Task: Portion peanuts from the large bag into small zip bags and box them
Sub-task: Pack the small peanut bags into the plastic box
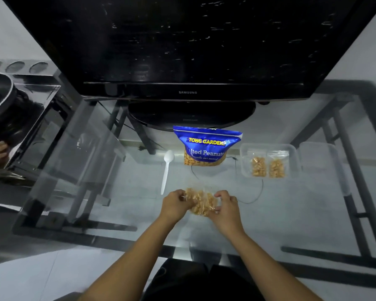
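Clear small zip bag [202, 202] of peanuts pinched between left hand [174, 204] and right hand [226, 208], both grips curled tight.

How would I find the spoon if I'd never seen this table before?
Start at the big black TV on the glass table. In front of its stand stands a blue peanut bag; the spoon lies just left of it. It is the only plain white thing there, long and thin.

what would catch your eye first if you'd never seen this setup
Both hands, left hand and right hand, pinch a small zip bag of peanuts at centre. Behind it stands the blue peanut bag, under a big black TV. Right, a clear box holds two filled bags.
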Demonstrator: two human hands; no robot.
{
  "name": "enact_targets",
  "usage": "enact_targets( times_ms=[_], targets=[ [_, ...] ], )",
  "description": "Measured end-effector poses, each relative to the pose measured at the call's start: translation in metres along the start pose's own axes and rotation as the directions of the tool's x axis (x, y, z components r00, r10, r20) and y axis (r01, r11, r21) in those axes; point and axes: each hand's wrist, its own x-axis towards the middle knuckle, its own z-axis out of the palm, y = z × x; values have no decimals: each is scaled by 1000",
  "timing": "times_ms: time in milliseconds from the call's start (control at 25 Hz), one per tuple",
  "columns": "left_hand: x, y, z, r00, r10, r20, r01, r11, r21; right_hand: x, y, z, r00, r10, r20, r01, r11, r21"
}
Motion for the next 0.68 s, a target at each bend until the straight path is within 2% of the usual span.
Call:
enact_targets(
  times_ms=[200, 280, 480, 680],
  targets=[
    [1, -5, -2, 990, 143, -7, -143, 990, 20, -2, 5, 7, 994, -85, -69, 83, 996, -28],
    [2, -6, -4, 985, 171, 7, -170, 984, -52, -5, 7, 10, 988, -104, -114, 110, 993, 44],
    [3, -3, -2, 979, 156, 132, -114, 954, -279, -14, 11, -8, 983, -102, -153, 146, 938, 315],
    [-2, 49, 29, 959, 217, 180, -145, 927, -345, -12, 24, -67, 975, -55, -215, 139, 907, 396]
  ],
)
